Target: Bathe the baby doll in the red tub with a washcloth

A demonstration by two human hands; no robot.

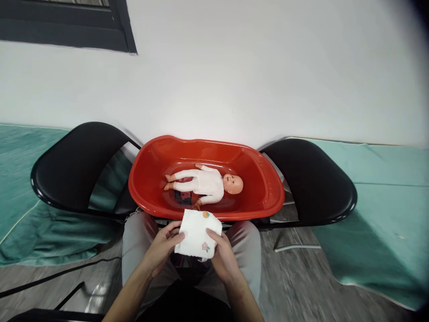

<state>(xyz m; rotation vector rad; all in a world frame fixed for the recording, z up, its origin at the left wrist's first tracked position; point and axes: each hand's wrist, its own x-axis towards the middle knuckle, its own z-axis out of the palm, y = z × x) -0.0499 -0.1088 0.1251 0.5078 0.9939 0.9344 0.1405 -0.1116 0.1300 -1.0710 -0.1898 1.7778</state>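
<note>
Fingers of your left hand (163, 251) are curling around the left edge of a folded white cloth (200, 233), thumb lying on top of it, while your right hand (224, 259) is gripping its right edge the same way. You are holding the cloth over your lap, just in front of the near rim of a red tub (268, 197). The cloth is looking thick and quilted, folded into a rough rectangle, and is showing a small orange print near its far corner and a pink flower print near its near right corner. Just past it, the tub is resting on the seats of two black chairs (70, 170), one at each end. A doll (208, 182) in a white suit is lying on its back along the tub's floor, head toward the right end. Teal sheeting (385, 214) is covering the floor at both sides, against the white wall.
</note>
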